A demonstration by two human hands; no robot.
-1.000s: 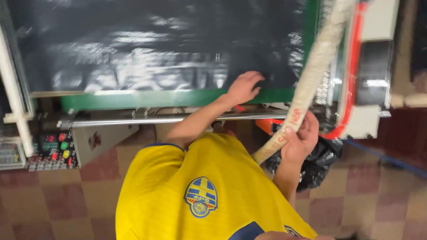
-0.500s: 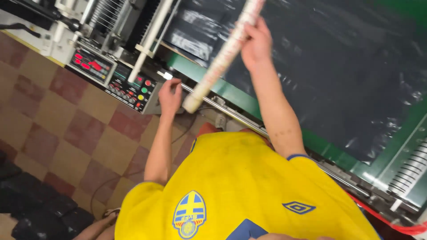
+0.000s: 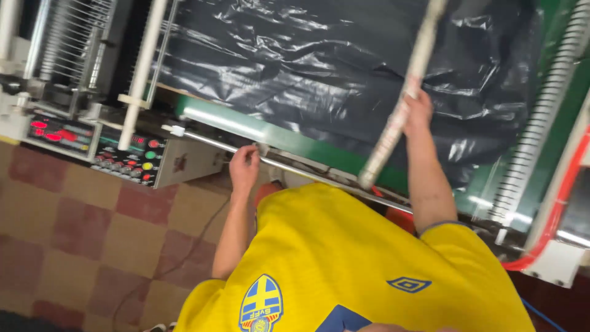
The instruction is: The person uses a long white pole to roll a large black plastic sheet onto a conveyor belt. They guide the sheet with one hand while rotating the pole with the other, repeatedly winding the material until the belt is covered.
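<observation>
My right hand (image 3: 418,114) is closed around a long pale cardboard tube (image 3: 399,117), which slants from the machine's front edge up over the black plastic film (image 3: 295,67). My left hand (image 3: 244,166) has its fingers curled on a thin metal rod (image 3: 209,142) that runs along the front of the machine. The film lies wrinkled and glossy across a green-framed bed (image 3: 258,130). My yellow shirt (image 3: 344,264) fills the bottom of the view.
A control panel (image 3: 126,157) with red displays and coloured buttons sits at the left, beside white rollers (image 3: 142,67) and wire racks. A red hose (image 3: 562,203) curves down the right side. The tiled floor (image 3: 74,233) is brown and tan, with a cable lying on it.
The view has swung between frames. My left hand has moved from beside the control panel onto the metal rod. My right hand still holds the tube, now further over the film.
</observation>
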